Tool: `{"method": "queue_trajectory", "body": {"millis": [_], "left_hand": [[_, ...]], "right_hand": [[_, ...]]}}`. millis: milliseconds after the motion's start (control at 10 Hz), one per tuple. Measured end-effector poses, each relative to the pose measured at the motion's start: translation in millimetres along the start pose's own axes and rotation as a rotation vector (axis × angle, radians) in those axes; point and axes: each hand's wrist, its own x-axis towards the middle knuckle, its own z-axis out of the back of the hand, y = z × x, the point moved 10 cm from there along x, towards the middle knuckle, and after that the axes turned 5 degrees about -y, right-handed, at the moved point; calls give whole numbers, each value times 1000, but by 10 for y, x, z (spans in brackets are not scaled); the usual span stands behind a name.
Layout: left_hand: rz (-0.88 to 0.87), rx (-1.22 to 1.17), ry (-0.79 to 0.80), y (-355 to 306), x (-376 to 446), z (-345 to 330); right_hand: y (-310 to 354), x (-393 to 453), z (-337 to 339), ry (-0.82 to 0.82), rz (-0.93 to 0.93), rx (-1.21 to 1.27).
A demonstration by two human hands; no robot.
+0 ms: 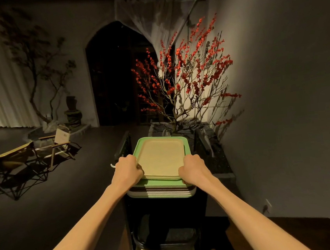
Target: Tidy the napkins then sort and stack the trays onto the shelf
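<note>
Both arms reach forward: left hand (127,170) and right hand (193,169) grasp the beige tray's (160,158) near corners atop the tray stack (163,192).

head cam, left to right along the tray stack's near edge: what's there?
left hand gripping the corner → beige tray on top of the green tray → right hand gripping the other corner → dark planter → grey wall

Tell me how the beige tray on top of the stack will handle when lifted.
The beige tray looks rigid and thin, so probably light and stiff. Its smooth surface may slide on the green tray beneath. With the left hand and right hand at opposite edges, it should stay level.
</note>
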Motion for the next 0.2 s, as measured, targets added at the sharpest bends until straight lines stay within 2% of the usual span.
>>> {"method": "queue_trajectory", "body": {"millis": [200], "left_hand": [[-8,23,-31,44,87,-44]], "right_hand": [[-14,63,21,-53,-20,2]]}}
